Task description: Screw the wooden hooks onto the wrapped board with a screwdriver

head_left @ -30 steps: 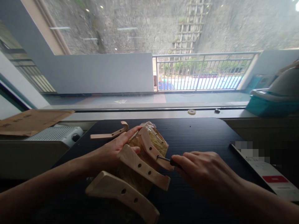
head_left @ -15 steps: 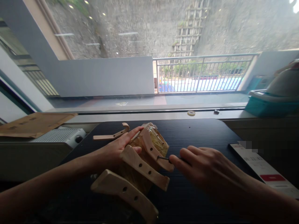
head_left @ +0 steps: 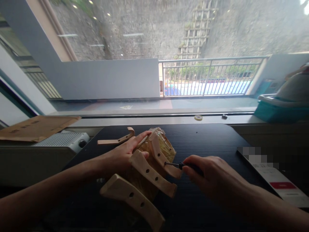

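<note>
A block wrapped in shiny yellowish-brown tape point(head_left: 144, 148) rests on the dark table. Three curved wooden hooks lie across it: a far hook point(head_left: 156, 146), a middle hook point(head_left: 141, 161) and a near hook point(head_left: 118, 187), each with two dark holes. My left hand point(head_left: 129, 146) grips the block's left side, index finger stretched along the far end and thumb on its top; the other fingers are hidden. My right hand point(head_left: 205, 169) is closed around a screwdriver point(head_left: 181, 165), whose tip meets the far hook's lower hole. Any screw there is too small to see.
Another wooden hook point(head_left: 118, 141) lies at the table's point(head_left: 207, 138) far left. On the right edge sits a white box or card with a red band point(head_left: 282, 185). A tape roll point(head_left: 198, 118) and a teal bin point(head_left: 277, 109) stand on the windowsill; cardboard point(head_left: 38, 127) lies left.
My right hand has shifted back along the screwdriver, so more of its dark handle shows. The tip stays at the far hook's hole. My left hand keeps its place on the block.
</note>
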Tool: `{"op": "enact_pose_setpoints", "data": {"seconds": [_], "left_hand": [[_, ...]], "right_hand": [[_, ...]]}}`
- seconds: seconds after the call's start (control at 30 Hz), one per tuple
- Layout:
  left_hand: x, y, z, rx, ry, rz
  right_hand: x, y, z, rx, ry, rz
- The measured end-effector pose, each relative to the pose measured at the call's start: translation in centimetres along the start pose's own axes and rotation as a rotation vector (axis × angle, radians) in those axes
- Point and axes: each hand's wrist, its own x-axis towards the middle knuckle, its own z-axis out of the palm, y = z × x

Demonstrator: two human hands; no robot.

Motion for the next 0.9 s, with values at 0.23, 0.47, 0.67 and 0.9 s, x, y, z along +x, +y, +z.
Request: {"op": "enact_pose_setpoints", "data": {"seconds": [0.23,0.47,0.67,0.9], "left_hand": [[-0.2,-0.1,-0.1,-0.045,-0.001,-0.008],[-0.2,0.1,-0.3,-0.054,-0.006,-0.036],[-0.3,0.1,0.0,-0.085,0.034,-0.076],[-0.5,0.3,0.1,-0.119,0.021,-0.057]], "right_hand": [[-0.7,-0.1,-0.8,-0.495,0.211,-0.505],[0.1,0.7,0.8,-0.405,0.228,-0.503],[0.1,0.0,1.5,-0.117,0.079,-0.059],[-0.4,-0.4,-0.5,-0.301,0.111,-0.268]]}}
